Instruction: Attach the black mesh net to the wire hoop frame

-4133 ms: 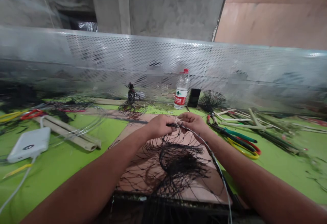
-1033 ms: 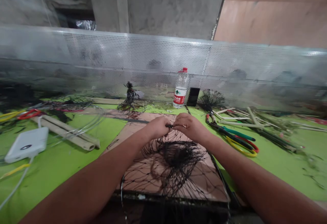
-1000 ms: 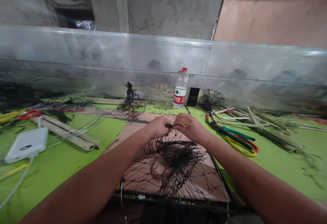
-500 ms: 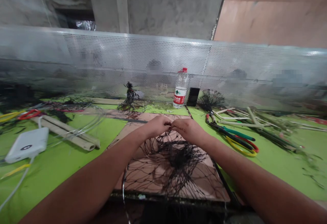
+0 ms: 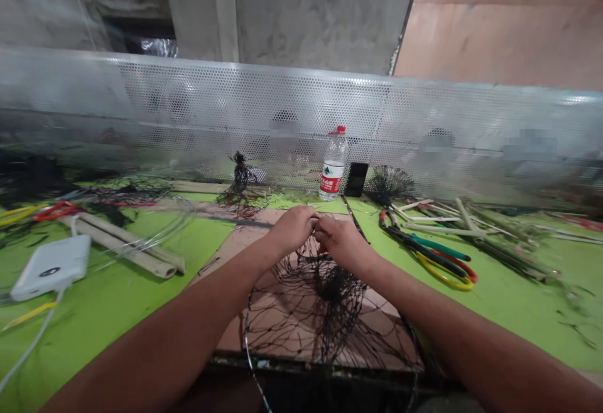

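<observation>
Over the brown board (image 5: 226, 331), my left hand (image 5: 296, 226) and my right hand (image 5: 342, 242) meet with their fingers pinched together at the far edge of a black net (image 5: 336, 284). Both hands are closed on its cords, though the exact strand is hidden by the fingers. The net spreads toward me from the hands, bunched dark in the middle and loose around it. A thin wire hoop (image 5: 249, 344) curves along the net's left side and hangs over the board's front edge.
A water bottle (image 5: 331, 168) stands by the perforated metal screen (image 5: 202, 118). Pliers (image 5: 400, 237) and yellow-handled scissors (image 5: 445, 272) lie right, near plant stalks (image 5: 471, 225). Left are bamboo tubes (image 5: 136, 250), coiled wire (image 5: 181, 225) and a white power bank (image 5: 51, 268). Another net bundle (image 5: 241, 177) stands behind.
My hands have shifted slightly, the left one rising and moving right. The net has drawn in toward the right, and the wire hoop has swung right and lower over the board's edge.
</observation>
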{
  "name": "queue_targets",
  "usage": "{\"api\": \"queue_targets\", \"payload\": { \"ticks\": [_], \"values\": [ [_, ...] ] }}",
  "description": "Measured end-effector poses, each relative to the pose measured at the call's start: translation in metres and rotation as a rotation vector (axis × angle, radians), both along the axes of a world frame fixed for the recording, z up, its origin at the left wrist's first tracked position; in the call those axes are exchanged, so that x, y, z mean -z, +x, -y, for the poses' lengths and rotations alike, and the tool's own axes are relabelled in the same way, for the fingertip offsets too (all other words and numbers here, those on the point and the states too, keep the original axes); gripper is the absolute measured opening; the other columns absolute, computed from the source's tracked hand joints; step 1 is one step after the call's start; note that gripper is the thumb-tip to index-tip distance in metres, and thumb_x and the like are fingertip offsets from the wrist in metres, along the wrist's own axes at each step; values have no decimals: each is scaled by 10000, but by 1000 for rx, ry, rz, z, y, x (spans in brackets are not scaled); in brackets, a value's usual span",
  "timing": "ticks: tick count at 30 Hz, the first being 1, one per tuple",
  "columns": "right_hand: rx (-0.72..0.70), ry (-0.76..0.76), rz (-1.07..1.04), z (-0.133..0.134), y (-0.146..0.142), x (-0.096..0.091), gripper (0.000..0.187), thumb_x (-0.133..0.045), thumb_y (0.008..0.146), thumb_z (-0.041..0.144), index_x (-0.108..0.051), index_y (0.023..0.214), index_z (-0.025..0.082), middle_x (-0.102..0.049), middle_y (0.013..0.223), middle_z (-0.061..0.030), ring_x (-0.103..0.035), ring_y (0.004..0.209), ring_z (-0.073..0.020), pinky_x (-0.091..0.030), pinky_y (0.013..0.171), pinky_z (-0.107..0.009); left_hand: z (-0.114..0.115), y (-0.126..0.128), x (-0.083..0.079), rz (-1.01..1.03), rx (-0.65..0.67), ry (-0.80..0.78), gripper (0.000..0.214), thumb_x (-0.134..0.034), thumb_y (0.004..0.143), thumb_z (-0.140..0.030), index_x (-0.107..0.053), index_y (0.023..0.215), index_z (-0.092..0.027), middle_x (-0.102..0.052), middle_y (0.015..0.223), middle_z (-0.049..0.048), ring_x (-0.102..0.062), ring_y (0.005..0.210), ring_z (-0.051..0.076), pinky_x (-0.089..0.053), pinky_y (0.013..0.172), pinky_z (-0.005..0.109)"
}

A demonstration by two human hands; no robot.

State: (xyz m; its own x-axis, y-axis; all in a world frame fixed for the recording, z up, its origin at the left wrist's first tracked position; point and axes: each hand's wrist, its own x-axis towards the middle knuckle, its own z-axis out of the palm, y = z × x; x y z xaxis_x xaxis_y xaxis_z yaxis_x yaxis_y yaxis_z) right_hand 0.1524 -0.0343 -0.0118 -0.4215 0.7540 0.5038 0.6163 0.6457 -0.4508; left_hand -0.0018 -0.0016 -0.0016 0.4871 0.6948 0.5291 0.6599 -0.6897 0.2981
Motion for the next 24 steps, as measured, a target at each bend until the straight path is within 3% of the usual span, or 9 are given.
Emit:
{"api": "queue_targets", "payload": {
  "ticks": [4,6,9,13,20,24],
  "values": [
    [-117,-384,-409,0,-3,3,141,-479,794,214,-457,657,189,-513,491,38,-505,446,-100,-397,476,-220,-1,-2,1,-1,-6,-9,190,-444,814,-173,-630,841,-148,-635,834,62,-563,833,172,-419,773,273],
    [-180,-468,-622,1,-3,1,164,-524,781,248,-470,641,183,-513,502,39,-497,423,-90,-398,447,-215,-1,-3,1,16,-22,12,176,-446,818,-187,-618,824,-146,-623,820,63,-558,825,175,-418,763,277],
    [-246,-488,-841,6,0,-6,180,-586,752,274,-484,648,169,-544,585,30,-475,416,-64,-366,411,-195,-1,-5,-1,49,5,14,148,-470,813,-210,-605,816,-151,-615,806,52,-553,807,172,-416,730,270],
    [-269,-503,-976,9,6,-18,193,-625,730,290,-480,686,169,-535,618,33,-435,425,-47,-358,409,-178,2,-4,-3,70,26,-77,150,-500,799,-256,-610,829,-160,-616,769,31,-551,743,159,-415,685,262],
    [-244,-572,-1101,7,8,-23,190,-633,744,270,-476,709,170,-529,633,32,-472,463,-47,-414,445,-169,5,-5,-5,51,103,-140,351,-460,826,-359,-573,1130,-223,-638,1033,42,-564,880,172,-416,748,258],
    [-260,-622,-1117,4,9,-19,175,-636,752,269,-498,728,164,-559,673,15,-531,515,-57,-471,509,-184,5,-4,-3,-21,117,-127,323,-408,855,-391,-632,1033,-240,-664,937,16,-566,788,146,-386,666,225]
  ]
}}
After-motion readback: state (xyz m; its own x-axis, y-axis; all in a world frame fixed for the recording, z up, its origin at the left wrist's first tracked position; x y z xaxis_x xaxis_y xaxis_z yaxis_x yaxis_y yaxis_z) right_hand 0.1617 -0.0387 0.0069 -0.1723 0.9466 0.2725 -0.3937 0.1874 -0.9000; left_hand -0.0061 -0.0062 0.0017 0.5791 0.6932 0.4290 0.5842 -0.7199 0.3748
